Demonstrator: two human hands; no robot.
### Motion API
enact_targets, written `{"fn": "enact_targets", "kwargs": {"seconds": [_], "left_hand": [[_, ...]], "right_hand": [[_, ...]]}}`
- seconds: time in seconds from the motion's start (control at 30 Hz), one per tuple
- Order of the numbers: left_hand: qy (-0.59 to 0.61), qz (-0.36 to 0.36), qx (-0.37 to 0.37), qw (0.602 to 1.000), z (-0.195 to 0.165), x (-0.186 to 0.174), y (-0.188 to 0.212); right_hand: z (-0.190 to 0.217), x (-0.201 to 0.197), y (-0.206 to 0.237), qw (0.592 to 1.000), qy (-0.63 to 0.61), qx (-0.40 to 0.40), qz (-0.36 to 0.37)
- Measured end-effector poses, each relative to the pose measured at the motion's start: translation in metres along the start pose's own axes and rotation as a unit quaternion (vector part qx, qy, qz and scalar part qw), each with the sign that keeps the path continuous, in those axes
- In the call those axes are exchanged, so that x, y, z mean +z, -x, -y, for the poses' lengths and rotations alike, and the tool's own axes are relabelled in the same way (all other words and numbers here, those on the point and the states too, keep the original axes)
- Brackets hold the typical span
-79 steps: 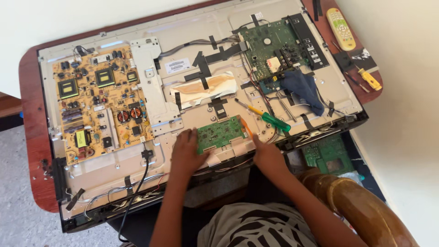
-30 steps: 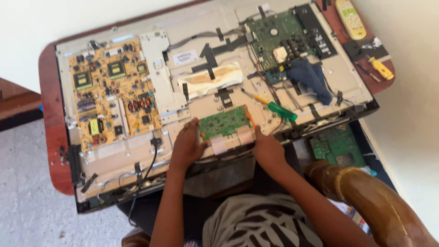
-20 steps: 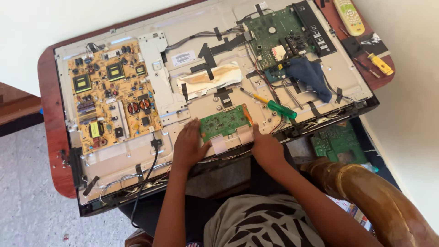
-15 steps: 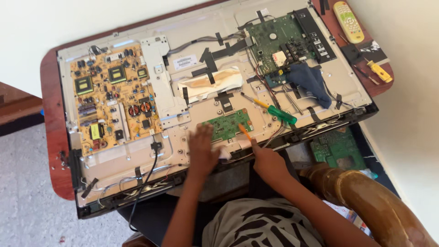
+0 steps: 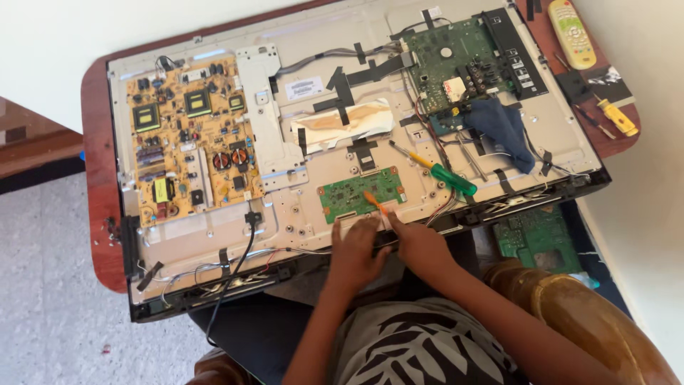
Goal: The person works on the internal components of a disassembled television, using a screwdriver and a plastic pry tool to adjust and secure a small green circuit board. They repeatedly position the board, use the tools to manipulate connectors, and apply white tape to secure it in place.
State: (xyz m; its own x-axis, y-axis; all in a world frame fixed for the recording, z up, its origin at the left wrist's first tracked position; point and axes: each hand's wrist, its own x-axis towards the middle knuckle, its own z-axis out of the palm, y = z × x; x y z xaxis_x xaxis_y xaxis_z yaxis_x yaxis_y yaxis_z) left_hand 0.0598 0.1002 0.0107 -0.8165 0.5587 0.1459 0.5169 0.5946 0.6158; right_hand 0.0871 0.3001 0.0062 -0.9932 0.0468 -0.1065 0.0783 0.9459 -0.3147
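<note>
Nearest, the left hand (image 5: 356, 253) and the right hand (image 5: 420, 246) rest side by side on the near edge of the big open flat television back panel (image 5: 313, 214). The right fingers are pinched together on a thin orange tool (image 5: 375, 203). Its tip lies on the small green circuit board (image 5: 361, 194), which sits low in the middle of the panel. The left fingers lie flat just below that board; I cannot tell if they hold anything.

Farther off lie a green-handled screwdriver (image 5: 442, 175), a yellow circuit board (image 5: 189, 139) on the left, and a blue cloth (image 5: 502, 128). A cream remote control (image 5: 573, 32) sits on the dark red wooden bench (image 5: 96, 214).

If the tool slips, it may scratch the small board or snap its thin cable. The hands hide that cable. The far corner is cut off.
</note>
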Motion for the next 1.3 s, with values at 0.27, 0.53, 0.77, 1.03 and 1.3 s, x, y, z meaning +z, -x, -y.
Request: {"fn": "enact_targets", "kwargs": {"seconds": [0.27,0.53,0.77,1.03,1.3], "left_hand": [[-0.05,-0.059,0.052,0.996,-0.012,0.003,0.0],[-0.011,-0.04,0.145,0.989,-0.011,-0.009,0.006],[0.042,-0.012,0.184,0.982,-0.005,-0.01,0.012],[0.079,-0.023,0.16,0.984,-0.006,-0.006,0.005],[0.103,-0.061,0.142,0.983,-0.011,-0.005,0.006]], "right_hand": [[-0.021,-0.007,0.005,0.999,0.0,-0.047,-0.019],[-0.032,-0.027,-0.013,0.999,0.007,0.002,0.039],[-0.037,-0.035,-0.042,0.982,0.02,-0.13,0.139],[-0.03,-0.036,-0.097,0.922,0.078,-0.319,0.204],[-0.011,-0.052,-0.08,0.935,0.107,-0.309,0.138]]}}
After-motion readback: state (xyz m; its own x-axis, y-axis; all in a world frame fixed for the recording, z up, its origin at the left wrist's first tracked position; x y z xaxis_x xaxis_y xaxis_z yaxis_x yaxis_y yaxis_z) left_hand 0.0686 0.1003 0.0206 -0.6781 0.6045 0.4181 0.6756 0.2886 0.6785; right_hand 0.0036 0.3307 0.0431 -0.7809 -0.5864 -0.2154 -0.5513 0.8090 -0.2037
